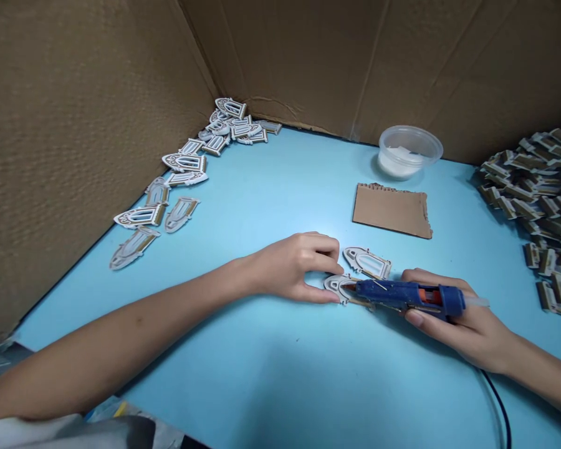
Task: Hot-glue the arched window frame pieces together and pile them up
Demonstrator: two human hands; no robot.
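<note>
My right hand (467, 324) is wrapped round a blue hot glue gun (393, 293), and a clear glue stick pokes out of its back end. The gun's nozzle points left, over a small arched window-shaped piece (333, 284) lying on the blue table. Thumb and fingers of my left hand (311, 268) pinch the near end of this piece, one on each side. The gun hides much of the piece's right part. A second arched window piece (367, 262) lies flat just behind it, apart from both hands.
Arched pieces lie scattered along the left cardboard wall (98, 93). Toward the back right are a clear plastic tub (409, 153) with white stuff inside and a cardboard scrap (391, 211). Stacked pieces (537, 187) fill the right side. A black cord (501, 405) runs off the near edge.
</note>
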